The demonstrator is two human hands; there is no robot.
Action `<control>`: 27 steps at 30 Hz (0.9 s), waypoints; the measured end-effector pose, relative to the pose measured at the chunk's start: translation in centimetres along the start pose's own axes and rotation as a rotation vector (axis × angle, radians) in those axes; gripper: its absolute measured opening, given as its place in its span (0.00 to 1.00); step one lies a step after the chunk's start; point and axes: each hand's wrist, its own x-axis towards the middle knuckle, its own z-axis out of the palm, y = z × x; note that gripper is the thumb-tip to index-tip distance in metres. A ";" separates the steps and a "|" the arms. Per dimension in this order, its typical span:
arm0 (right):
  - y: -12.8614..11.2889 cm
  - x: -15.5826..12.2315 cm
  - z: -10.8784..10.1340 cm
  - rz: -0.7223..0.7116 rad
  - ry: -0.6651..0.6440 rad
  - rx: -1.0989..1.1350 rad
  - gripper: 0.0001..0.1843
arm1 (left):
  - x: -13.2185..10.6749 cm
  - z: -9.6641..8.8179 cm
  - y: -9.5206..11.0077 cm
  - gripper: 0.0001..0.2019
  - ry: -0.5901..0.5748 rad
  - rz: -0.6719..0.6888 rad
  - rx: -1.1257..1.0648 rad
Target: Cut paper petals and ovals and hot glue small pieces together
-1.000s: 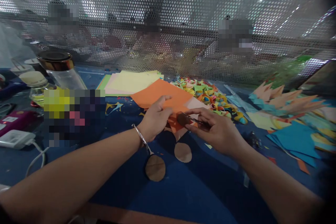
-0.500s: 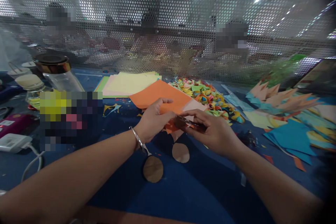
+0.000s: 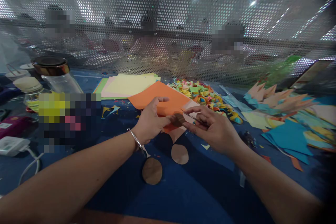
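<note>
My left hand [image 3: 151, 120], with a silver bangle at the wrist, pinches the near edge of an orange paper sheet [image 3: 157, 96] held above the blue table. My right hand [image 3: 214, 127] is closed on small scissors [image 3: 193, 118] whose blades point left at the paper's edge, where a brown round piece [image 3: 178, 120] shows between the two hands. Two cut brown paper rounds [image 3: 152, 170] [image 3: 180, 154] lie on the table just below my hands.
A stack of pastel sheets [image 3: 126, 84] lies behind the orange sheet. A heap of coloured paper scraps [image 3: 207, 96] sits to the right, with blue and peach cut shapes [image 3: 286, 119] further right. Glass jars [image 3: 54, 71], a white charger [image 3: 12, 146] and a perforated screen [image 3: 168, 17] stand left and behind.
Both hands with the orange sheet have shifted slightly left and up. The scissors have turned, their blades now pointing more at the paper's edge.
</note>
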 end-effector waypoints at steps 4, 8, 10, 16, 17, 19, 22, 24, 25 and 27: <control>0.3 0.3 -0.1 0.044 0.012 -0.028 0.18 | 0.1 0.0 -0.1 0.30 -0.029 0.037 -0.027; -0.1 0.6 -0.2 0.082 -0.025 0.086 0.17 | -0.1 0.3 0.0 0.30 -0.064 0.064 -0.067; -0.4 0.7 -0.3 0.093 -0.034 0.130 0.16 | -0.2 0.7 0.2 0.30 -0.033 0.087 -0.088; -0.1 0.8 -0.6 0.089 -0.006 0.120 0.16 | -0.6 1.4 0.6 0.19 0.385 0.052 -0.322; -0.1 0.8 -0.6 0.088 0.000 0.122 0.15 | -0.6 1.3 0.6 0.17 0.413 0.010 -0.388; 0.0 0.9 -0.6 0.085 0.008 0.128 0.15 | -0.6 1.2 0.4 0.16 0.371 -0.093 -0.479; 0.1 0.9 -0.6 0.075 -0.007 0.137 0.15 | -0.5 1.1 0.1 0.16 0.159 -0.198 -0.470; 0.2 0.9 -0.5 0.063 -0.017 0.146 0.13 | -0.4 1.1 0.0 0.16 0.021 -0.221 -0.408; 0.3 0.8 -0.4 0.055 -0.017 0.146 0.13 | -0.4 1.1 -0.1 0.17 -0.024 -0.219 -0.382; 0.4 0.7 -0.3 0.034 -0.003 0.132 0.11 | -0.3 1.1 -0.2 0.17 -0.052 -0.209 -0.358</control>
